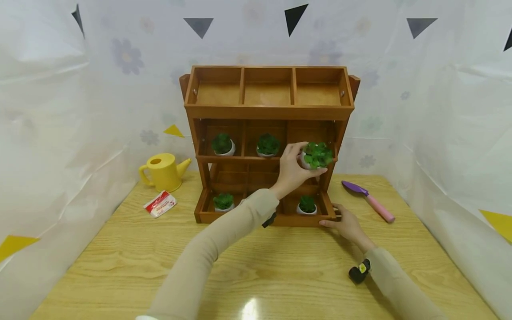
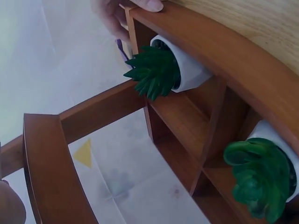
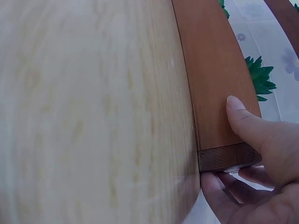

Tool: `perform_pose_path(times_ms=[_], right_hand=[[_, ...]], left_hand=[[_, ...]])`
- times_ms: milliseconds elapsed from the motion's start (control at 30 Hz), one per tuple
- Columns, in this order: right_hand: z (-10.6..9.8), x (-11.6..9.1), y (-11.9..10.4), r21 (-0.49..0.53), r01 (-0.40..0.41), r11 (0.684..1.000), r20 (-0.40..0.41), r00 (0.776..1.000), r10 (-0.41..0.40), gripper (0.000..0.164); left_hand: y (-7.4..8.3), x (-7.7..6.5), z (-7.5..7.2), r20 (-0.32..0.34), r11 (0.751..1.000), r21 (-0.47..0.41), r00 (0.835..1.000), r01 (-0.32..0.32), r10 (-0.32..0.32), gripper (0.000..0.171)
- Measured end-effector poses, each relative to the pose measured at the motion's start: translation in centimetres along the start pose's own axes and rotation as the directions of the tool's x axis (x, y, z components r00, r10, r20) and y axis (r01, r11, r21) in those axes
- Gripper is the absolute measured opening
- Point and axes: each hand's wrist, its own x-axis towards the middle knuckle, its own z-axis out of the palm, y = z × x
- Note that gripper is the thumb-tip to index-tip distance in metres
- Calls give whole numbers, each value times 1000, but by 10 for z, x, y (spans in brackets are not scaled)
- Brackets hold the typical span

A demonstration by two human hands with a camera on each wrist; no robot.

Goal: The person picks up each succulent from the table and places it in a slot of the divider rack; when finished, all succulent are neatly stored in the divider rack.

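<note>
My left hand (image 1: pixel 295 171) holds a white-potted succulent (image 1: pixel 318 154) between thumb and fingers, in front of the right compartment of the middle tier of a brown wooden shelf (image 1: pixel 269 112). My right hand (image 1: pixel 348 224) grips the shelf's lower right front corner; in the right wrist view its thumb (image 3: pixel 247 122) lies on the front board and its fingers curl round the end. Two potted succulents, one on the left (image 1: pixel 224 144) and one in the centre (image 1: pixel 268 145), stand on the middle tier. The bottom tier holds a spiky succulent (image 2: pixel 156 72) at right and a rounder one (image 2: pixel 261 179) beside it.
Another succulent (image 1: pixel 224 202) sits at the bottom left. Left of the shelf are a yellow watering can (image 1: pixel 164 172) and a red-and-white card (image 1: pixel 160 204). A purple trowel with a pink handle (image 1: pixel 380 209) lies at right on the wooden table (image 1: pixel 280 271).
</note>
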Motion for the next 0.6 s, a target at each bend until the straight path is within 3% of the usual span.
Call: perform_pose_path(times_ms=[200, 600], right_hand=[[0, -1, -1, -6, 2, 1000, 8, 1000, -2, 85], [-1, 2, -1, -8, -1, 1000, 7, 1000, 1, 86]], left_hand=[[-5, 12, 3, -44, 1000, 22, 999, 0, 1, 70], [-6, 31, 6, -46, 993, 67, 995, 95, -92, 65]])
